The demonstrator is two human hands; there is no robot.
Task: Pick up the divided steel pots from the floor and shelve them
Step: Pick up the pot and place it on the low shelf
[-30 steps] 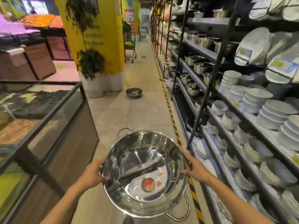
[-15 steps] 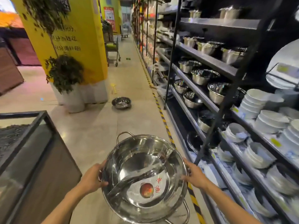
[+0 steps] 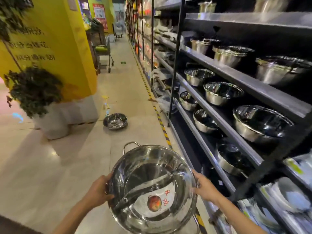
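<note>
I hold a shiny divided steel pot (image 3: 152, 183) with a curved partition and a white label inside, low in front of me above the aisle floor. My left hand (image 3: 97, 191) grips its left rim and my right hand (image 3: 205, 187) grips its right rim. A second steel pot (image 3: 115, 121) sits on the tiled floor farther up the aisle, near the yellow pillar. The dark shelf rack (image 3: 219, 98) to my right carries several steel pots and bowls.
A yellow pillar (image 3: 55, 48) with a potted plant (image 3: 36, 92) in a white planter stands at left. A shopping cart (image 3: 103, 51) is parked farther down the aisle. Yellow-black floor tape (image 3: 160, 122) runs along the rack's foot. White plates (image 3: 290, 195) fill the lower right shelves.
The view has swung right and moved forward along the aisle; the glass counter at left has dropped out of sight. The pot stays gripped in both hands, now closer to the rack.
</note>
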